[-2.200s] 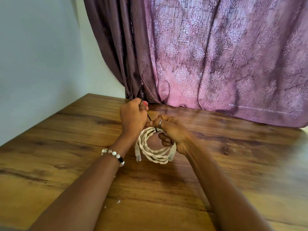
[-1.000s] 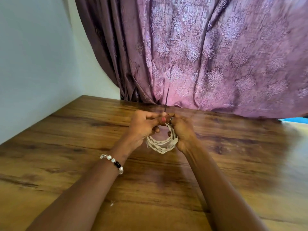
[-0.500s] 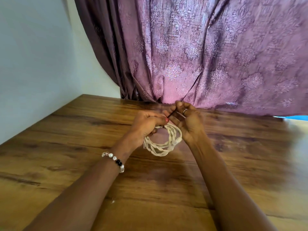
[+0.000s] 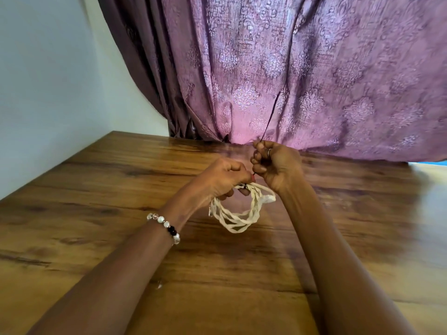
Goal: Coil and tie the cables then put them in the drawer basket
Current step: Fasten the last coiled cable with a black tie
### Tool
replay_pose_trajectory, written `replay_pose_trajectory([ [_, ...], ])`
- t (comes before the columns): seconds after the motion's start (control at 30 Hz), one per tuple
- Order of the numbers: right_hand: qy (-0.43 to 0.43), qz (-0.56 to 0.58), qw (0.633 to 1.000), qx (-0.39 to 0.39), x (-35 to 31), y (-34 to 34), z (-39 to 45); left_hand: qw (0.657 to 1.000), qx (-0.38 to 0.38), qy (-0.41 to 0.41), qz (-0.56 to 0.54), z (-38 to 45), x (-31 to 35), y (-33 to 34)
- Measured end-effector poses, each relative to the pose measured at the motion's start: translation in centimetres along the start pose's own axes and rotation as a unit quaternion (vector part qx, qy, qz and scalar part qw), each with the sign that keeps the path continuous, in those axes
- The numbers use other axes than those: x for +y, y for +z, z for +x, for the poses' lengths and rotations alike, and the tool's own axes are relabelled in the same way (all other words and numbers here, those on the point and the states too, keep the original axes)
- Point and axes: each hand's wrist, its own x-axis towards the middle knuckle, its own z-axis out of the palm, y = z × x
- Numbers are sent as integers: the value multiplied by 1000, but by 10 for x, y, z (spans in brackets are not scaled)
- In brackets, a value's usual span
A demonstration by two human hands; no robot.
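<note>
A coiled white cable (image 4: 238, 215) hangs in several loops just above the wooden table (image 4: 96, 201). My left hand (image 4: 217, 180) grips the top of the coil, where a thin black tie (image 4: 269, 119) is looped around the strands. My right hand (image 4: 275, 165) is fisted around that tie, and the free end sticks up past the knuckles in front of the curtain. The tie's knot is mostly hidden by my fingers. No drawer basket is in view.
A purple patterned curtain (image 4: 302, 76) hangs along the table's far edge. A pale wall (image 4: 43, 81) borders the table on the left. A strip of blue (image 4: 435, 164) shows at the far right under the curtain.
My right hand has closed around the tie and pulled it up and away from the coil, so the tie's end now stands above it. My left hand stays on the coil.
</note>
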Motion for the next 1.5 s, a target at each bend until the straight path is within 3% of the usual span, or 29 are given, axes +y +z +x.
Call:
replay_pose_trajectory([
  [0.23, -88, -34, 995, 40, -1, 5, -7, 999, -31, -35, -16, 4, -5, -6],
  [0.4, -137, -94, 986, -20, 3, 16, -21, 990, 124, -28, -64, 11, -16, -5],
  [0.5, -177, -160, 967, -83, 13, 23, -26, 962, 197, -10, -189, 15, -19, -10],
  [0.6, -201, -232, 939, -154, 18, 24, -28, 930, 181, -79, -310, 16, -22, -25],
  [0.67, -229, -312, 901, -195, 19, 22, -25, 917, 156, -108, -352, 19, -26, -36],
  [0.8, -270, -441, 816, -259, 26, 15, -14, 934, 142, -110, -310, 18, -34, -48],
  [0.9, -277, -453, 790, -306, 20, 6, -15, 956, 153, -46, -246, 13, -29, -46],
  [0.97, -280, -379, 827, -307, 15, 0, -18, 965, 171, -2, -197, 10, -26, -45],
  [1.07, -315, -259, 898, -164, 12, -6, -10, 971, 150, 42, -184, 7, -25, -42],
  [1.13, -258, -210, 937, -110, 15, -9, -6, 975, 138, 81, -155, 10, -28, -41],
  [1.2, -141, -193, 963, -125, 24, -13, -4, 977, 126, 136, -106, 11, -31, -39],
  [1.37, 19, -156, 972, -173, 32, -16, 0, 959, 132, 240, 76, 13, -38, -35],
  [1.5, 95, -53, 968, -224, 30, -20, -2, 898, 181, 348, 200, 11, -33, -31],
])
